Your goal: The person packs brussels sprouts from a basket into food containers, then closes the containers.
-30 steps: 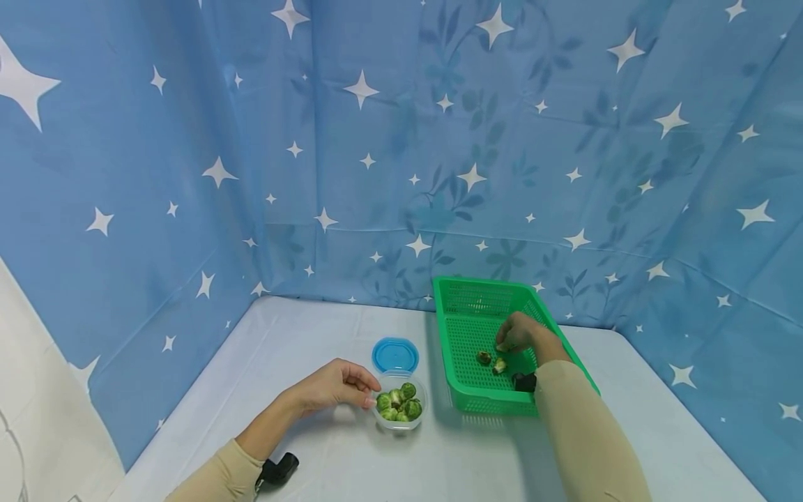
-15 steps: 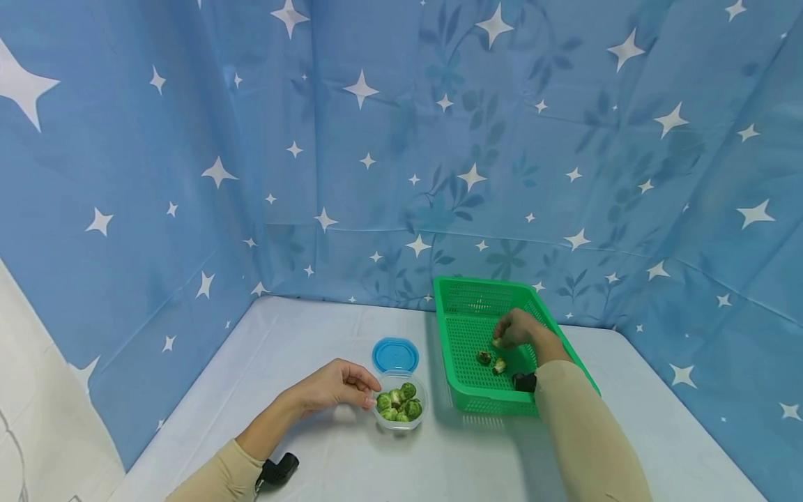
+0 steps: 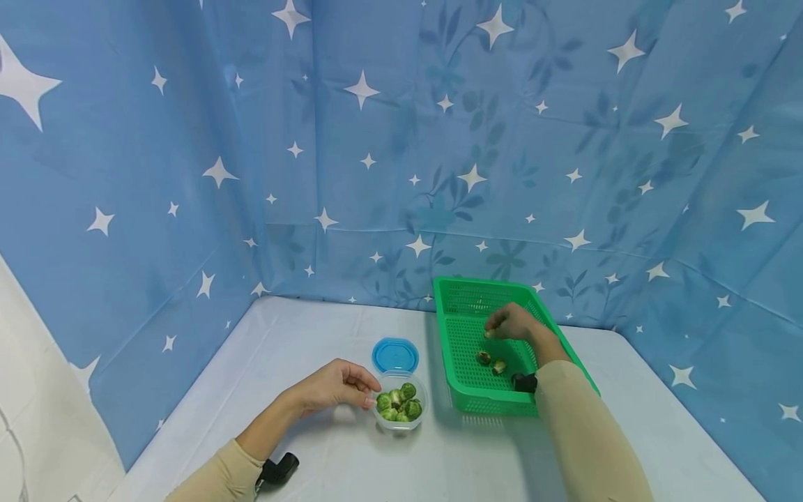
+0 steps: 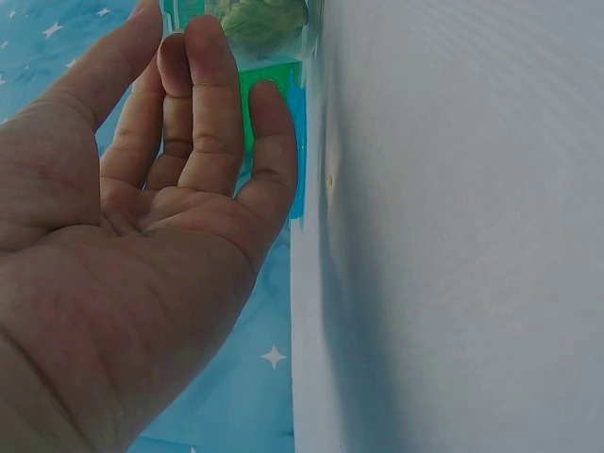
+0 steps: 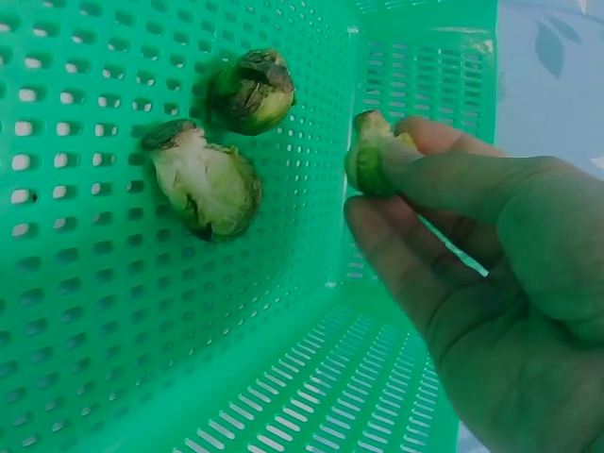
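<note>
My right hand point(image 3: 511, 324) is over the green basket point(image 3: 461, 401), pinching a small Brussels sprout point(image 5: 373, 156) between thumb and fingers, its cut stem end showing. Two more sprouts lie on the basket floor in the right wrist view: a browned one point(image 5: 253, 92) and a pale one point(image 5: 206, 184) with a dark stem end. At the left, my left hand point(image 3: 335, 385) touches the side of a clear plastic container point(image 3: 419, 415) with thumb and fingertips, the other fingers loosely bent. Several green Brussels sprouts point(image 3: 399, 403) fill that container.
A blue lid point(image 3: 395, 355) lies flat just behind the container on the white table point(image 3: 314, 328). The basket stands to the right, near the blue star-patterned curtain point(image 3: 401, 174) that closes the back and sides. Black wrist devices show beneath both beige sleeves.
My right hand has shifted left and slightly up within the basket, carrying the pinched sprout. My left hand and the container have stayed in place.
</note>
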### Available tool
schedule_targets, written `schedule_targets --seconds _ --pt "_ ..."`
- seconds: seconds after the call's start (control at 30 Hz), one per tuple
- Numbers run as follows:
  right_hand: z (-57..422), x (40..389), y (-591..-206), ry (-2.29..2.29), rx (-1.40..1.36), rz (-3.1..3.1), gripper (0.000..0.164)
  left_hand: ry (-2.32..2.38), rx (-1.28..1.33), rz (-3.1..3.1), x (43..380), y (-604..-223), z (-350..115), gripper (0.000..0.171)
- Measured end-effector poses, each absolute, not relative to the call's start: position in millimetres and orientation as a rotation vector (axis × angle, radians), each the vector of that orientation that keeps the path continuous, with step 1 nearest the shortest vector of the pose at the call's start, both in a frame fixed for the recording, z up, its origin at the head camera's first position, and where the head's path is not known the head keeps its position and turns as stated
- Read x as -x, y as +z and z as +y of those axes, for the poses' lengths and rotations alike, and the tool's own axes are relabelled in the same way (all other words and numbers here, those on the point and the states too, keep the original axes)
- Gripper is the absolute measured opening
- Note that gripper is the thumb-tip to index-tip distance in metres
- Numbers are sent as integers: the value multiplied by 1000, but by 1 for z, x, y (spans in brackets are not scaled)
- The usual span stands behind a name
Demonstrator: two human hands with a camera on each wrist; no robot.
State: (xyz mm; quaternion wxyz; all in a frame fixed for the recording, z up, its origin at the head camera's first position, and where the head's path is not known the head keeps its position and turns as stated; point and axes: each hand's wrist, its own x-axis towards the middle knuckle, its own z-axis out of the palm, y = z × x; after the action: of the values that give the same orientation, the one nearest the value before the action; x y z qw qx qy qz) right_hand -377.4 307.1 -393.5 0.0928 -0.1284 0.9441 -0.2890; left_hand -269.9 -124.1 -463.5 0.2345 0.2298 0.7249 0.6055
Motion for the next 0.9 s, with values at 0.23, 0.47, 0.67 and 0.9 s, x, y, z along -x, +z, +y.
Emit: schedule_targets --seconds 0.23,0.47,0.67,0.9 --pt "301 383 -386 -955 546 2803 25 1660 -632 1990 269 -463 -124 35" --pt "285 386 -367 -1048 640 2799 22 1666 -623 1991 269 -463 -124 36" --pt "268 384 -347 -1055 741 2845 23 1656 -630 1997 270 -464 -124 34" --pt "245 371 -324 -1036 854 2916 18 1656 -637 1999 270 -465 -124 33"
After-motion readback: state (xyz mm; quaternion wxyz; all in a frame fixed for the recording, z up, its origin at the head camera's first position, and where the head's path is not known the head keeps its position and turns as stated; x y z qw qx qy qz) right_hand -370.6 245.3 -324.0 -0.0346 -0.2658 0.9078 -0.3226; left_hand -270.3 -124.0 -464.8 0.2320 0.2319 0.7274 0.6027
